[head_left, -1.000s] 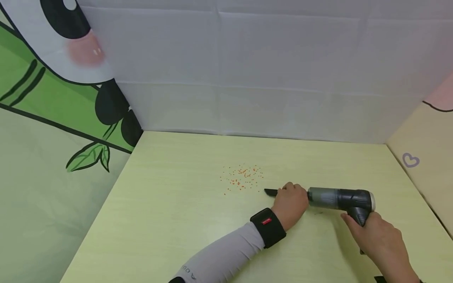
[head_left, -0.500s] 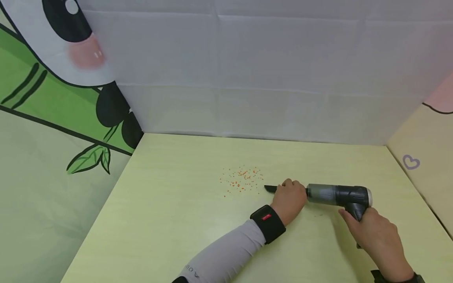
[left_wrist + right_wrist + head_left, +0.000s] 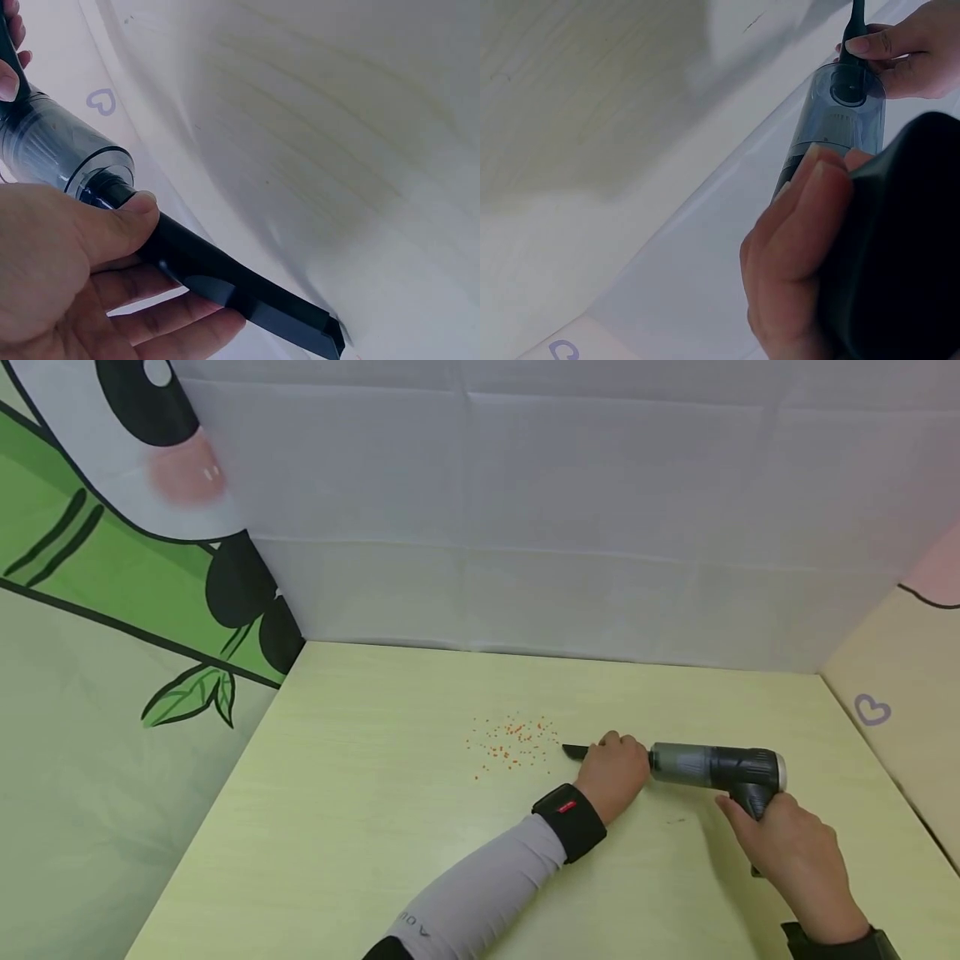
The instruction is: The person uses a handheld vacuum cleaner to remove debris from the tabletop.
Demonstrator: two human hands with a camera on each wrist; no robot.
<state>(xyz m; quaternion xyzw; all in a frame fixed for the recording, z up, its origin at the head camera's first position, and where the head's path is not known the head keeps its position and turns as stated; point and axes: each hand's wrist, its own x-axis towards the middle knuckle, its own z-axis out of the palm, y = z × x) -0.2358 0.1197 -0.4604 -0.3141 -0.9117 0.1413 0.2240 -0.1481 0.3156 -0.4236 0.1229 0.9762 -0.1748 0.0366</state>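
Observation:
A handheld vacuum cleaner (image 3: 682, 764) with a clear dust cup and black body lies across both hands above the table. My right hand (image 3: 798, 856) grips its black handle from below, seen close up in the right wrist view. My left hand (image 3: 615, 777) holds the black crevice nozzle (image 3: 217, 270), thumb on top and fingers underneath in the left wrist view. The nozzle's slanted tip points left, right beside a scatter of small orange crumbs (image 3: 513, 739) on the table.
The pale yellow table (image 3: 360, 793) meets a white cloth backdrop (image 3: 562, 527) at its far edge. Printed panels rise on both sides, the left one green and the right one beige with a purple heart (image 3: 872, 709).
Both hands and the vacuum cleaner have shifted slightly away from me, and the right hand also a little to the left. The crumbs look the same.

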